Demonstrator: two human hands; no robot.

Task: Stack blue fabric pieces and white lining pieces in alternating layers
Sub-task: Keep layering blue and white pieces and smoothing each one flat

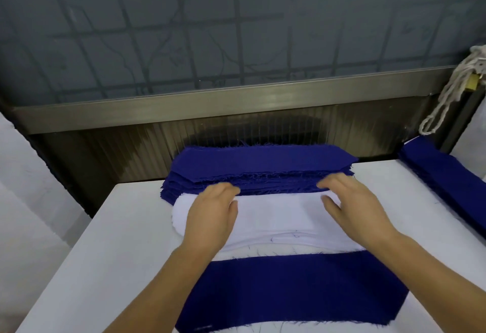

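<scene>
Your hands meet over a white table (126, 227) set against a frosted window, where cut fabric waits in three groups. Your left hand (213, 214) lies palm down on the pile of white lining pieces (278, 217), fingers reaching forward to the pile's far edge, where their tips curl slightly at the seam between white and blue; whether they pinch a layer there cannot be told. Your right hand (355, 206) rests on the right end of the same white pile, thumb spread toward the middle and fingers bent down at the near edge of the blue stack; whether it grips anything also cannot be told.

The stack of blue fabric pieces (260, 169) sits just beyond the lining, touching it, its frayed edges fanned toward you. Nearest you lies a single blue piece (302, 290), flat on a white layer whose fringe shows along its near and far edges.

At the table's far right corner rests another blue bundle (444, 174). Above it, a white cord (452, 90) hangs looped by a brass padlock (473, 85).
</scene>
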